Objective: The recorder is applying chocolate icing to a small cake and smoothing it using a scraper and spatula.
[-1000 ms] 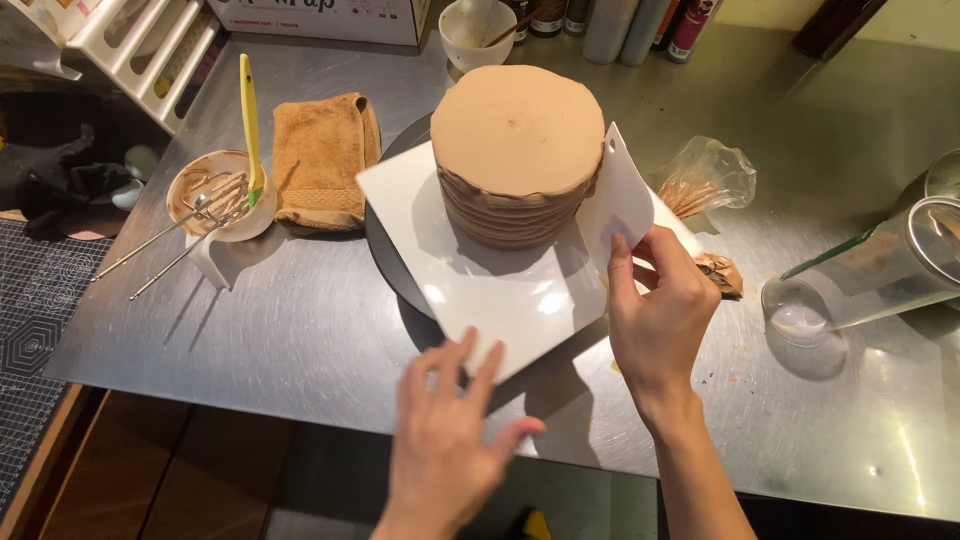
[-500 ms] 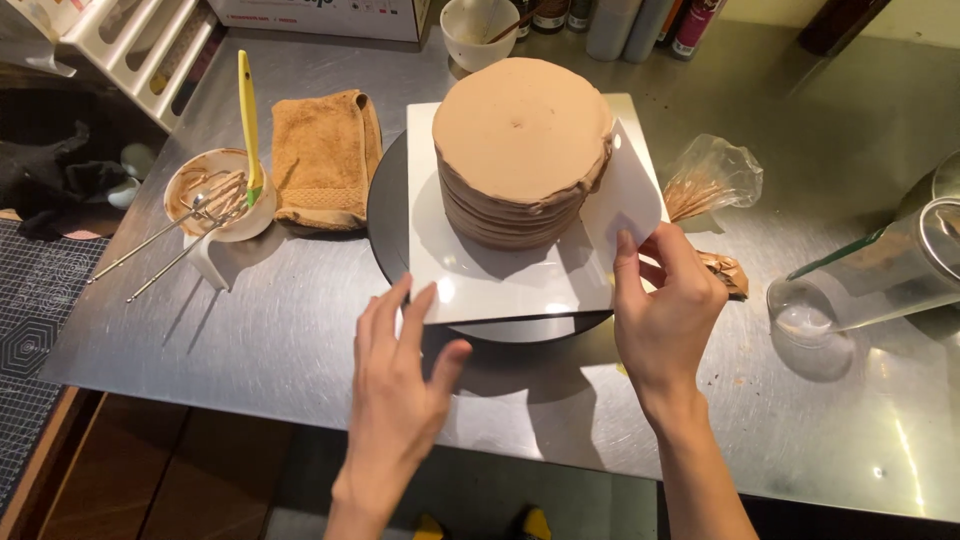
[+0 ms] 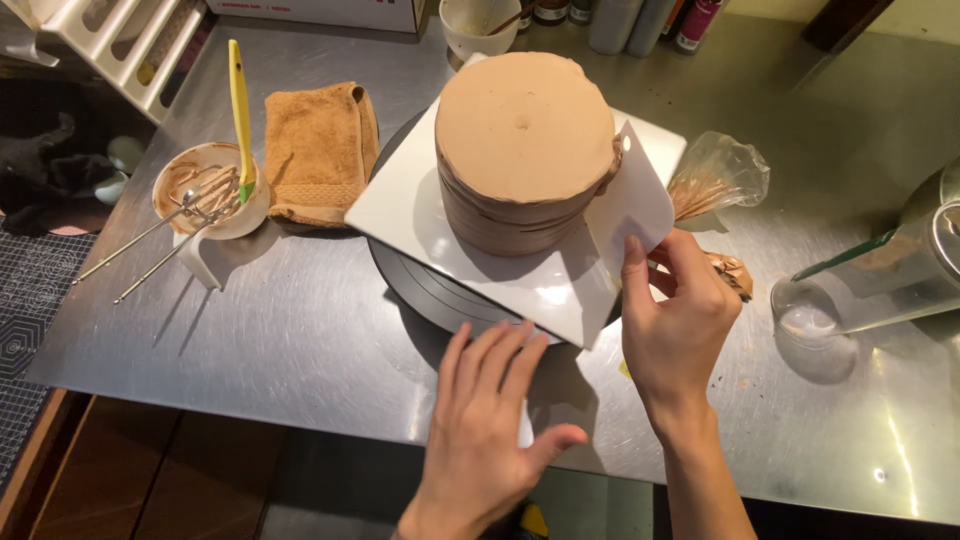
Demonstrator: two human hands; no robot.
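You are pinching a white scraper [image 3: 628, 205] in your right hand [image 3: 672, 322], its edge standing against the side of the chocolate-frosted cake [image 3: 525, 150] so the icing smooths as it turns. The cake is sitting on a white square board [image 3: 420, 215] atop the turntable [image 3: 425, 290]. Your left hand [image 3: 488, 415] is spread flat, holding nothing, just off the board's corner. Since half a second ago, the board is turning diagonal.

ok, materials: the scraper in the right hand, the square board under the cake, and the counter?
Scraper: looks like thin white plastic, smooth and matte, held in the right hand against the cake.
Board: white and glossy, showing soft reflections; plastic or coated card, can't tell which.
Counter: likely stainless steel, with a brushed grey sheen, fine scratches and glare.
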